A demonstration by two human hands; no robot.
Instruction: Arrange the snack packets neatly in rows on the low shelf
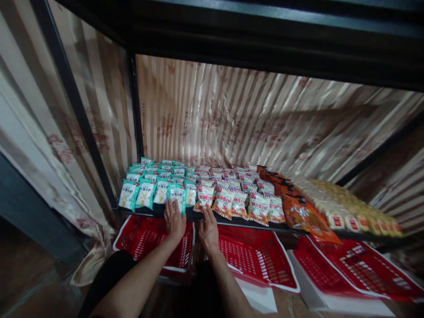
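Observation:
My left hand reaches up to the front row on a low black shelf. Its fingers are stretched out over the lower part of a teal-and-white snack bag, not wrapped round it. To its right, my right hand has its extended fingertips at the bottom edge of a white-and-orange snack bag. Both hands look open. Rows of teal bags stand upright left of my left hand, and more white-and-orange bags line the shelf right of my right hand.
Orange snack bags and clear-wrapped packs continue along the shelf to the right. Red baskets with white rims sit below the shelf edge. Black posts and an upper shelf frame the space. Striped fabric hangs behind.

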